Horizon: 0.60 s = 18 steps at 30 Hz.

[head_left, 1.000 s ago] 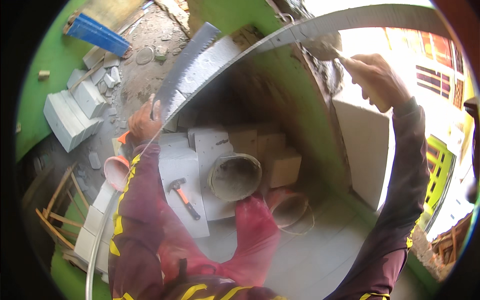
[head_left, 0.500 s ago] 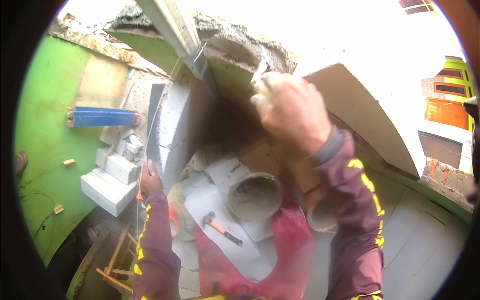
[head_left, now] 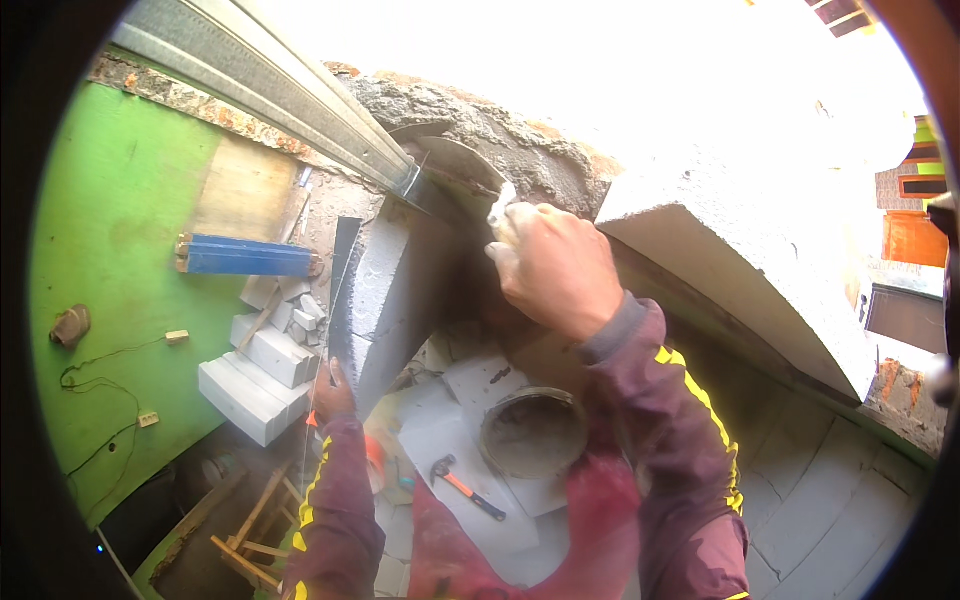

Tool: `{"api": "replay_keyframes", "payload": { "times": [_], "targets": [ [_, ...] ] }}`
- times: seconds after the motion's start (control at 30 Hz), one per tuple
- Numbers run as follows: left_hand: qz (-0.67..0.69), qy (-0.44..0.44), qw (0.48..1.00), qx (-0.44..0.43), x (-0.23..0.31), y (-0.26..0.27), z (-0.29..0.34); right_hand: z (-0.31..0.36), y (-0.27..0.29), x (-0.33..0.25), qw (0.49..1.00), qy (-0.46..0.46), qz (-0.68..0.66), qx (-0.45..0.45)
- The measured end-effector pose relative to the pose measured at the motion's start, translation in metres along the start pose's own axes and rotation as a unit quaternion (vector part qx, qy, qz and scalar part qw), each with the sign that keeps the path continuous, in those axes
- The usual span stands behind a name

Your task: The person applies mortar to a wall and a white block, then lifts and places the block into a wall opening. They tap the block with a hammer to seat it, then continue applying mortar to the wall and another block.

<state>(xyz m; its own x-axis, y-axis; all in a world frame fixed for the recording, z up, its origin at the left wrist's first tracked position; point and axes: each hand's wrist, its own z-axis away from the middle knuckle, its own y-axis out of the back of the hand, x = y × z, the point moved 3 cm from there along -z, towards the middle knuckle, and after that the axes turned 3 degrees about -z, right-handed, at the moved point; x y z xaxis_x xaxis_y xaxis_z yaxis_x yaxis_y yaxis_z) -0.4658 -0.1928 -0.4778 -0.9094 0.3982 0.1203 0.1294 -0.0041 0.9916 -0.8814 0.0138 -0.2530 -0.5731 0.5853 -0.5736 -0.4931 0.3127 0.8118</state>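
My right hand (head_left: pixel 560 265) is closed around the pale handle of a trowel (head_left: pixel 455 163). The trowel's metal blade lies against rough grey mortar (head_left: pixel 540 165) along the top of a broken wall. Lower left, my left hand (head_left: pixel 335 392) is by the lower end of a dark flat strip with a jagged edge (head_left: pixel 347 240). That strip runs beside a column of white blocks (head_left: pixel 378 270). Its grip is partly hidden, so what the left fingers do is unclear. Between my legs stands a bucket of grey mortar (head_left: pixel 535 432), with a hammer (head_left: pixel 468 488) on a pale board beside it.
A metal channel post (head_left: pixel 290 95) slants in from the upper left. A large white block (head_left: pixel 740 270) stands at right. Stacked blocks (head_left: pixel 260 380), a blue beam (head_left: pixel 248 256) and a wooden frame (head_left: pixel 250 530) are at left. A taut string (head_left: pixel 312 400) runs near my left hand.
My view has shifted, moving the scene mostly right and down. My right hand has come down with the trowel, whose blade now shows against the mortar. The left hand stays by the block column.
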Motion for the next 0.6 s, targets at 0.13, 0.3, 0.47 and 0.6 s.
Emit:
{"api": "replay_keyframes", "payload": {
  "times": [0.13,0.3,0.47,0.6],
  "targets": [
    [-0.027,-0.001,0.999,-0.030,0.002,0.004,0.000,0.025,0.009,0.003,0.998,-0.061,0.015,0.027],
    [-0.005,0.069,0.992,-0.107,0.004,0.006,-0.001,0.055,-0.010,-0.006,0.998,-0.047,-0.009,0.028],
    [-0.007,0.083,0.987,-0.135,0.003,0.006,0.000,0.072,-0.025,0.002,0.991,-0.119,0.028,0.054],
    [0.009,0.007,0.999,-0.036,0.000,0.001,-0.001,0.092,-0.014,0.014,0.983,-0.156,0.033,0.088]
  ]
}}
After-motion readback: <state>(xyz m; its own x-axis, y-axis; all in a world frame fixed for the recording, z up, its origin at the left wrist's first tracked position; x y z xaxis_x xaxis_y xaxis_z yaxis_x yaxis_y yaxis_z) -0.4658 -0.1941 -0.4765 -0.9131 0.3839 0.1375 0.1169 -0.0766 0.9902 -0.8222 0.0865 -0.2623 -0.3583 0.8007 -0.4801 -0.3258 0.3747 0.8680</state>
